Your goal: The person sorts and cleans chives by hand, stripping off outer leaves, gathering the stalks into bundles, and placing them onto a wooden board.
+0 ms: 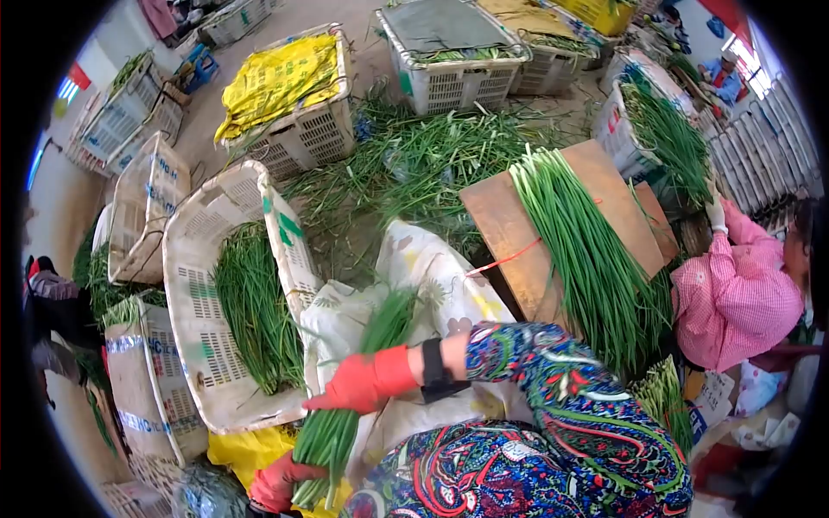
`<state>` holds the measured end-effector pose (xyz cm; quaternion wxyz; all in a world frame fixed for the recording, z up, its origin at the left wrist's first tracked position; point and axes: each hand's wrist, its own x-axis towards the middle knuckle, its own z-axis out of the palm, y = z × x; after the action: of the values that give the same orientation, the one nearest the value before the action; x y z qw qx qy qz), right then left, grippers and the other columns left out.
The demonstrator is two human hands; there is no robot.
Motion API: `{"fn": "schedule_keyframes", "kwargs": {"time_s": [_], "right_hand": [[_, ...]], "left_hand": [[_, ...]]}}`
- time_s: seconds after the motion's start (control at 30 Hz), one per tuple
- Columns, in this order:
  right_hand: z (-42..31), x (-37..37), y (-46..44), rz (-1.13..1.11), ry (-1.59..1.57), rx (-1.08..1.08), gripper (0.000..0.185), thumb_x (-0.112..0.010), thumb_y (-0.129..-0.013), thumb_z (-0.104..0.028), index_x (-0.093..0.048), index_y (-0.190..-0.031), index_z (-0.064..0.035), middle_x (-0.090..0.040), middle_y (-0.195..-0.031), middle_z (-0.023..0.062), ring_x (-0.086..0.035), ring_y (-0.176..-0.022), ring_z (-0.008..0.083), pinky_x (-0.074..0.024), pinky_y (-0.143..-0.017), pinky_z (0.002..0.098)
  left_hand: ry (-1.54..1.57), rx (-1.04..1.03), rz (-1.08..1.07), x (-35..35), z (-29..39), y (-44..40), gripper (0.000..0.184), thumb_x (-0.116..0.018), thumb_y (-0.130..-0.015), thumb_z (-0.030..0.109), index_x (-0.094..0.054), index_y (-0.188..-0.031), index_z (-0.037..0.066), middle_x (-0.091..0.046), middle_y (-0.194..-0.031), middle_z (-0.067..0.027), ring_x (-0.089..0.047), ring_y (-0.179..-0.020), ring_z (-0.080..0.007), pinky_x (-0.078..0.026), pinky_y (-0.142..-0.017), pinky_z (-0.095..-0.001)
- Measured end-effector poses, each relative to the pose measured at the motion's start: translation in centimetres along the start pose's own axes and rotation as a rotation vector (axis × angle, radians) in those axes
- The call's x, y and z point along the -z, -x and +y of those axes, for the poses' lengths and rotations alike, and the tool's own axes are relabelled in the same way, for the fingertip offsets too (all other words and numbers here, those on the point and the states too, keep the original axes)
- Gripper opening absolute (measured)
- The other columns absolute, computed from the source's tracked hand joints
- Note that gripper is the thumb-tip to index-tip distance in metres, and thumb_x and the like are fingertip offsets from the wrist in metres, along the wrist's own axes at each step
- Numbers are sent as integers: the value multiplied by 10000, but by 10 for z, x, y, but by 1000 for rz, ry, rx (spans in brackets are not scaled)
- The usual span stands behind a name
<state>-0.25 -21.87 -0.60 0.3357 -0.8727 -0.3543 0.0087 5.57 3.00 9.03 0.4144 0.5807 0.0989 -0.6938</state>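
Observation:
A bunch of chives (326, 442) is held over my lap, its cut stem ends low and its leaf tips up to the right. My right hand (367, 382), in a red glove, closes around the middle of the bunch and looks slightly blurred. Lower down, my left hand (285, 480), also red-gloved, is closed around the stems near their ends. A larger pile of chives (580, 250) lies on a brown board (494, 216) to the right, with a red tie (509, 257) at its side. Left of my hands, a white plastic crate (192, 345) holds more chives (252, 302).
Loose leaves (432, 155) cover the floor ahead. Beyond them stand crates with a yellow cover (285, 82) and a grey cover (445, 28). A co-worker in a pink checked top (734, 298) sits at the right beside a crate of chives (665, 129).

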Motion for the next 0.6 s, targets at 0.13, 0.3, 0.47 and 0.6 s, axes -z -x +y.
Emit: {"fn": "schedule_keyframes", "kwargs": {"time_s": [0.13,0.3,0.47,0.6], "right_hand": [[-33,115,43,111,311,-256,626,-463,-786,-109,-211,-1357,-71,-589,-738,134,-594,-604,312,-467,-474,401],[-103,217,169,408,777,-902,629,-581,-706,-151,-375,-1300,-124,-603,-744,111,-598,-636,279,-470,-531,360],[-150,213,276,675,780,-1566,642,-622,-709,-256,-383,-1280,-84,-620,-799,169,-598,-698,329,-472,-609,395],[-119,186,331,749,552,-1879,699,-632,-701,-291,-349,-1302,-78,-620,-864,181,-595,-802,347,-468,-703,410]], "left_hand": [[-190,-307,-26,-29,80,31,537,-630,-663,-49,-489,-1179,-5,-591,-1045,-144,-612,-845,-224,-510,-676,-312],[-449,-537,-46,-40,173,-12,241,-544,-804,96,-584,-996,-44,-582,-600,-75,-566,-535,-154,-472,-497,-257],[-224,-617,-207,-119,234,-99,307,-510,-857,134,-535,-1149,43,-587,-728,-17,-572,-616,-143,-489,-602,-259],[-450,-540,-297,-182,263,-174,406,-551,-847,155,-464,-1235,78,-617,-917,-55,-613,-800,-150,-494,-730,-262]]}}
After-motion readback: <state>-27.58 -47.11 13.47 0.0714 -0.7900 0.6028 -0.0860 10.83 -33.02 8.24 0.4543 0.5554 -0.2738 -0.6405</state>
